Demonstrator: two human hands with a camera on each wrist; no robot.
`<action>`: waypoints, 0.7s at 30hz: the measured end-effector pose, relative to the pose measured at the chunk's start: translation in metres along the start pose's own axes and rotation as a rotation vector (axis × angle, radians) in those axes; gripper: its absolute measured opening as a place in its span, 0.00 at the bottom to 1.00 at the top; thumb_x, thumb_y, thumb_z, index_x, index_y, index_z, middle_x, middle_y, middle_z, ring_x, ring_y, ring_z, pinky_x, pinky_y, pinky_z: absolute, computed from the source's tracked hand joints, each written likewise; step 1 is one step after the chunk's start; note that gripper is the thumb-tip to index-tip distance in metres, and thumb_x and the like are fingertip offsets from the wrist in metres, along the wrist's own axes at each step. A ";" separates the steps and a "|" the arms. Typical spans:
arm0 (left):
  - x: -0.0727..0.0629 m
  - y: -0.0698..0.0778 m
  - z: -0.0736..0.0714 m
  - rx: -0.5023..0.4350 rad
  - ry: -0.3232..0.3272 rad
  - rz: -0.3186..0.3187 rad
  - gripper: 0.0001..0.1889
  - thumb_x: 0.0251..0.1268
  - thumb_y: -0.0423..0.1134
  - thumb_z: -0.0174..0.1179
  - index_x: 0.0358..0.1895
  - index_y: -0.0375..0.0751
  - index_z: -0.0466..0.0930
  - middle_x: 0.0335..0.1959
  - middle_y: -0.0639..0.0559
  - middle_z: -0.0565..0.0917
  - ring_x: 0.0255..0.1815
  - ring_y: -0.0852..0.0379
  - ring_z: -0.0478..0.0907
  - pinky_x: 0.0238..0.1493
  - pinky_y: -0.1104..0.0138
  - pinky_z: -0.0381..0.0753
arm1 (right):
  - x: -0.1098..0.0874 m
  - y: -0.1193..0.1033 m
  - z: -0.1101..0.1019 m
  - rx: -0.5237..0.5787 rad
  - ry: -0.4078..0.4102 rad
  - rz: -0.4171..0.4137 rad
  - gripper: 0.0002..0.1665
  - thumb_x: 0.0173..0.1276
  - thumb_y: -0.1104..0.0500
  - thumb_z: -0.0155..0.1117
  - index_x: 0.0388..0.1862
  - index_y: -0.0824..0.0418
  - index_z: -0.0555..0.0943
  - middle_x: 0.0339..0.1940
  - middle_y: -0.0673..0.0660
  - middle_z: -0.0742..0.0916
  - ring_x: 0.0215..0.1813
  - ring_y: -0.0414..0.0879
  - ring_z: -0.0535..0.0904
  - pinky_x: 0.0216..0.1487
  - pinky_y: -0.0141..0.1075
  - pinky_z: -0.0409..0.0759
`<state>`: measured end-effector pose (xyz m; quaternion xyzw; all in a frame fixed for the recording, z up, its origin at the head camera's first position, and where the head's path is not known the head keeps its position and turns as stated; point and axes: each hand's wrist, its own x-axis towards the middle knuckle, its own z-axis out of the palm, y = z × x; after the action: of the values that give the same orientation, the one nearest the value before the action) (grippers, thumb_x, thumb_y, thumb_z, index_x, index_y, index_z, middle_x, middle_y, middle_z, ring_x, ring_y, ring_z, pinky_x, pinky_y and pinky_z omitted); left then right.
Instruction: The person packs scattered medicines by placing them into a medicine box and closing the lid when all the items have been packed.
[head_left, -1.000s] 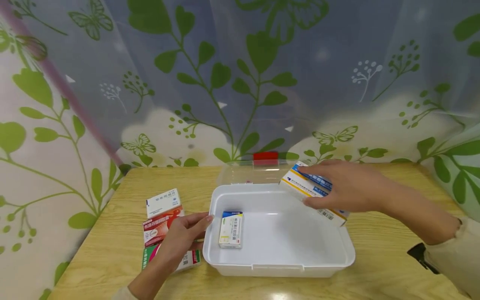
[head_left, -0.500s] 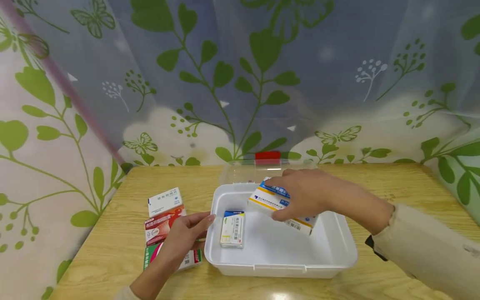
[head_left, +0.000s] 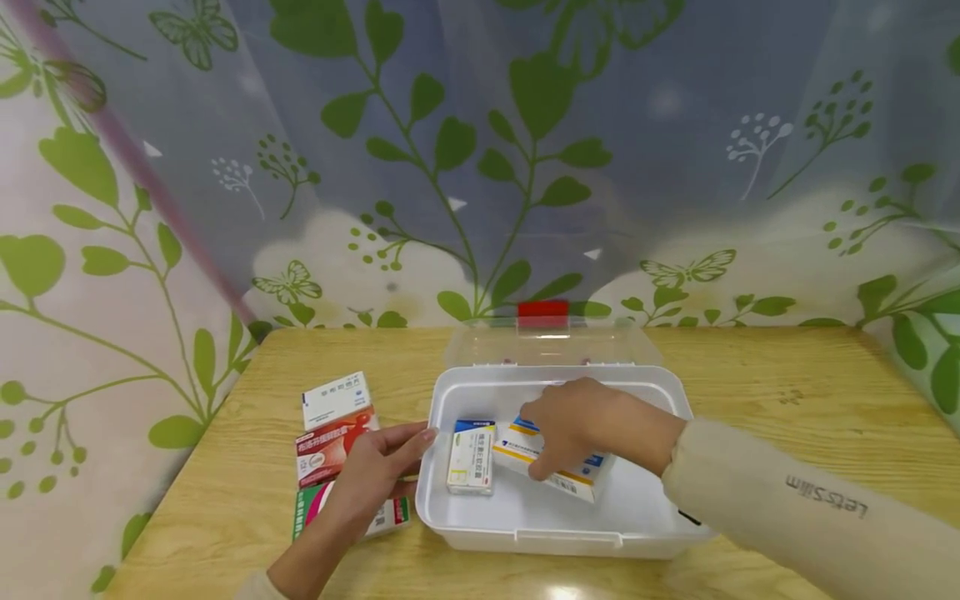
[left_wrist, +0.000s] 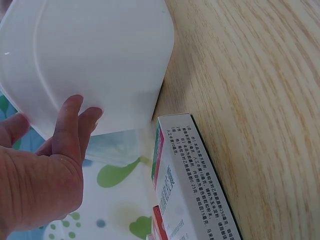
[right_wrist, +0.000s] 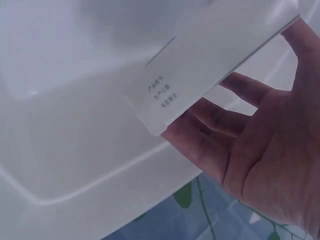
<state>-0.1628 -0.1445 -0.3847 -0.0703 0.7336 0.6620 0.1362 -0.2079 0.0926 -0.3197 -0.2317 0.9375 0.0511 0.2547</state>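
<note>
My right hand (head_left: 573,425) grips a white medicine box (head_left: 516,443) with blue and yellow bands, tilted inside the white plastic storage box (head_left: 495,540). In the right wrist view, fingers run along one edge of this medicine box (right_wrist: 200,65), and its end carries small stamped print. Just left of it, a smaller vitamin E medicine box (head_left: 471,468) with a blue top lies on the storage box's floor. My left hand (head_left: 375,467) holds the storage box's left rim, thumb at the rim; in the left wrist view its fingers (left_wrist: 69,120) lie against the outer wall (left_wrist: 105,60).
Left of the storage box, a white medicine box (head_left: 335,402), a red one (head_left: 318,454) and a green-and-white one (head_left: 390,518) lie in a column on the wooden table (head_left: 217,500). The clear lid (head_left: 480,342) with its red latch (head_left: 543,312) stands open behind. A patterned curtain (head_left: 660,167) hangs at the back.
My right hand has carried the blue-and-yellow medicine box left and down, from over the storage box's right rim to inside, beside the vitamin E box. The left hand stays at the rim.
</note>
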 end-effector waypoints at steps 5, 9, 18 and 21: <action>0.000 -0.001 0.000 -0.012 -0.017 0.011 0.27 0.61 0.48 0.64 0.58 0.32 0.76 0.49 0.38 0.82 0.45 0.44 0.83 0.38 0.58 0.83 | 0.009 -0.001 0.010 0.000 -0.031 0.026 0.41 0.52 0.35 0.69 0.63 0.49 0.75 0.38 0.49 0.79 0.35 0.44 0.74 0.42 0.41 0.74; 0.000 -0.002 0.000 -0.018 -0.023 0.010 0.27 0.61 0.48 0.64 0.58 0.33 0.77 0.49 0.38 0.82 0.45 0.44 0.83 0.38 0.58 0.83 | 0.013 -0.001 0.018 0.002 -0.051 0.048 0.44 0.52 0.35 0.69 0.66 0.50 0.72 0.35 0.50 0.78 0.32 0.45 0.75 0.37 0.39 0.76; -0.001 -0.001 -0.001 -0.011 -0.006 0.003 0.27 0.62 0.48 0.64 0.58 0.33 0.77 0.49 0.38 0.82 0.45 0.45 0.83 0.38 0.59 0.83 | 0.018 -0.008 0.029 0.099 -0.052 0.124 0.46 0.52 0.31 0.68 0.59 0.62 0.71 0.29 0.53 0.78 0.28 0.44 0.76 0.35 0.39 0.79; -0.001 -0.001 0.000 -0.024 -0.011 0.007 0.27 0.62 0.48 0.63 0.58 0.32 0.76 0.49 0.38 0.82 0.45 0.44 0.83 0.38 0.58 0.83 | 0.019 -0.012 0.031 0.167 -0.029 0.172 0.44 0.51 0.31 0.69 0.53 0.62 0.72 0.26 0.54 0.78 0.27 0.45 0.77 0.33 0.38 0.80</action>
<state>-0.1611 -0.1450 -0.3855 -0.0655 0.7250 0.6718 0.1369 -0.2026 0.0807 -0.3560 -0.1275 0.9511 -0.0019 0.2815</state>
